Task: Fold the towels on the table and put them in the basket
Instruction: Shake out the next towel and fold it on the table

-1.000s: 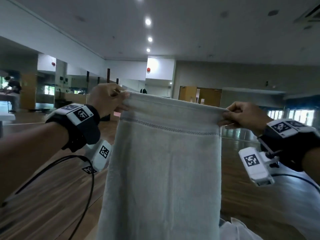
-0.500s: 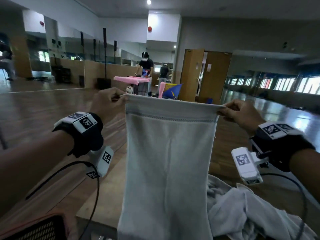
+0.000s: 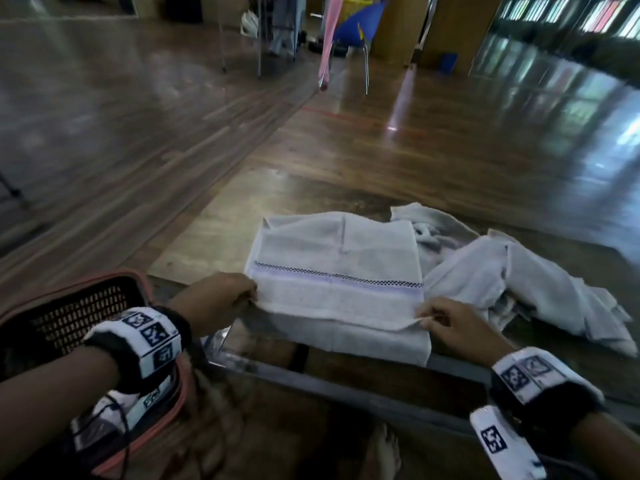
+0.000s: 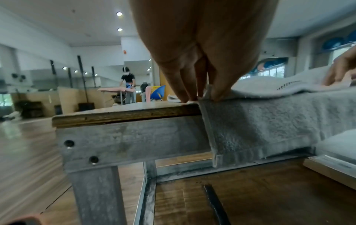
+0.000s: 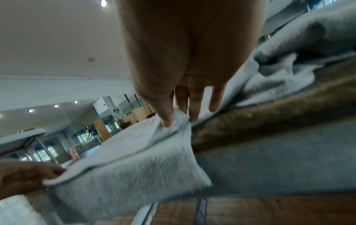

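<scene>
On the bench [image 3: 214, 233], a pale towel [image 3: 339, 271] is lying spread out, its near part hanging over the front edge. A dark dotted stripe [image 3: 337, 277] is running across it from left to right. The left hand [image 3: 216, 301] is pinching the towel's near left corner between thumb and fingers [image 4: 181, 85], right at the bench edge; the left wrist view is showing the cloth draping down over the grey frame [image 4: 131, 143] below. The right hand [image 3: 453, 322] is pinching the near right corner, its thumb and fingers [image 5: 165, 112] bunching a small fold of cloth, with the little finger standing free. Both hands are gripping the same upper layer of the towel and are sitting well apart, one at each corner.

Just beside the towel on the right, a crumpled heap of towels [image 3: 512, 285] is lying on the bench, touching the spread one along its right edge. To the left of the bench, a dark mesh basket [image 3: 79, 306] with a reddish rim is sitting low, partly under the left forearm. Far across the wooden floor [image 3: 433, 143], a blue chair [image 3: 360, 26] is standing, and a person [image 4: 128, 85] is working at a pink board.
</scene>
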### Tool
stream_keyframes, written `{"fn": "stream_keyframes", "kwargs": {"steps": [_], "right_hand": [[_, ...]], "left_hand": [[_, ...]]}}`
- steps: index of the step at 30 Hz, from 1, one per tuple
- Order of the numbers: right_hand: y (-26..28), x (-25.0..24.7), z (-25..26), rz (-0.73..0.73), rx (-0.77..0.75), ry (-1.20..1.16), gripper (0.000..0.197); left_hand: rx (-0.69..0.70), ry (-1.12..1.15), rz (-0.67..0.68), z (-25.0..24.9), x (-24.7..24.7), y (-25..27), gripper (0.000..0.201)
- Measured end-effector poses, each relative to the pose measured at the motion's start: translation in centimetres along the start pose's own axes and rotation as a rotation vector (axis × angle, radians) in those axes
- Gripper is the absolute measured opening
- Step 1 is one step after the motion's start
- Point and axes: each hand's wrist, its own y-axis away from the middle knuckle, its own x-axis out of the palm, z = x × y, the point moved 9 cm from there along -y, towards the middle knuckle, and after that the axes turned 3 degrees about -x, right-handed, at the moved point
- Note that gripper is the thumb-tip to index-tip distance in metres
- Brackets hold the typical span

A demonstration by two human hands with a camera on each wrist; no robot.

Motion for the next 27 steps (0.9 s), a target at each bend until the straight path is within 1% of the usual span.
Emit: {"fn": "stream_keyframes", "kwargs": {"steps": [1, 3, 5, 7, 10, 12, 15, 19, 23, 25, 27], "right_hand": [[0.2, 0.7, -0.2, -0.025, -0.031, 0.008, 0.009], [0.1, 0.8, -0.1, -0.124, -0.078, 0.023, 0.010], [-0.3, 0.7, 0.0, -0.212, -0.083, 0.088, 0.005], [-1.0, 0.8, 0.0, -0.258, -0.055, 0.179, 0.004], [-3.1, 0.7, 0.0, -0.225, -0.022, 0.320, 0.006], [-4.8, 0.2, -0.1, -0.204, 0.005, 0.361, 0.007], [-6.8, -0.3, -0.7, -0.209, 0.070, 0.364, 0.009], [-7.7, -0.8, -1.4, -0.216, 0.131, 0.363, 0.010], [-7.7, -0.7, -1.7, -0.112, 0.149, 0.307, 0.011], [-7.1, -0.7, -1.5, -0.091, 0.132, 0.308, 0.012], [-6.4, -1.4, -0.8, -0.148, 0.099, 0.309, 0.012]], "left_hand": [[-0.003, -0.019, -0.025, 0.5, 0.1, -0.2, 0.014], [-0.019, -0.048, -0.071, 1.5, -0.2, -0.8, 0.016], [-0.035, -0.095, -0.072, 2.2, -0.6, -1.9, 0.017], [-0.059, -0.122, -0.067, 2.8, -1.1, -3.4, 0.018], [-0.107, -0.151, -0.073, 3.5, -1.8, -5.7, 0.018], [-0.146, -0.152, -0.092, 3.9, -2.4, -6.8, 0.016], [-0.189, -0.132, -0.092, 4.3, -2.9, -8.2, 0.015], [-0.209, -0.140, -0.055, 4.1, -3.0, -9.1, 0.016], [-0.202, -0.117, -0.027, 4.3, -3.0, -8.8, 0.016], [-0.187, -0.092, -0.061, 4.4, -3.5, -8.1, 0.015], [-0.135, -0.070, -0.157, 4.1, -4.6, -7.3, 0.013]]}}
